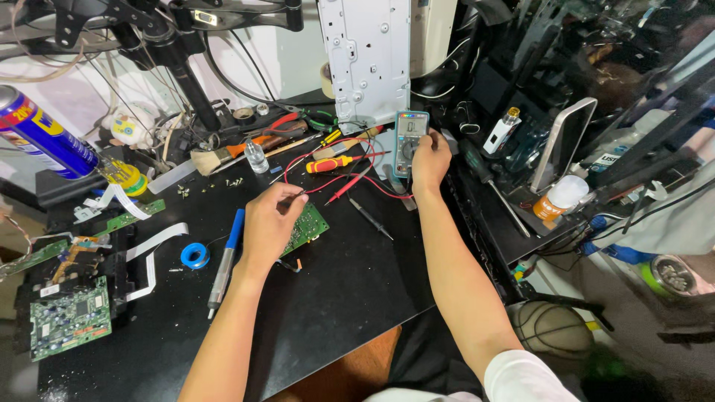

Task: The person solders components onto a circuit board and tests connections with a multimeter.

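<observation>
Left hand (269,222) is pinched around a thin probe lead, its tip down on the small green circuit board (307,227) lying near the middle of the black table (350,290), the hand covering much of the board's left side. Right hand (430,158) is up at the teal handheld multimeter (410,141), fingers closed on its lower right edge, the meter propped just in front of the white perforated metal panel (366,56). Red test leads (350,182) loop across the table between meter and board, and a loose black probe (370,217) lies just right of the board. Above the board sits a red-and-yellow screwdriver (329,164), with a small clear bottle (256,158) and a wooden-handled brush (216,158) further left. Left of the wrist, a blue-handled soldering iron (226,257) lies lengthwise, a blue roll of tape (195,255) just beside it. Out at the far left edge, a larger green circuit board (71,317) and a blue-and-yellow spray can (45,134). Off to the right, an orange-capped white jar (560,198) on the side shelf.
</observation>
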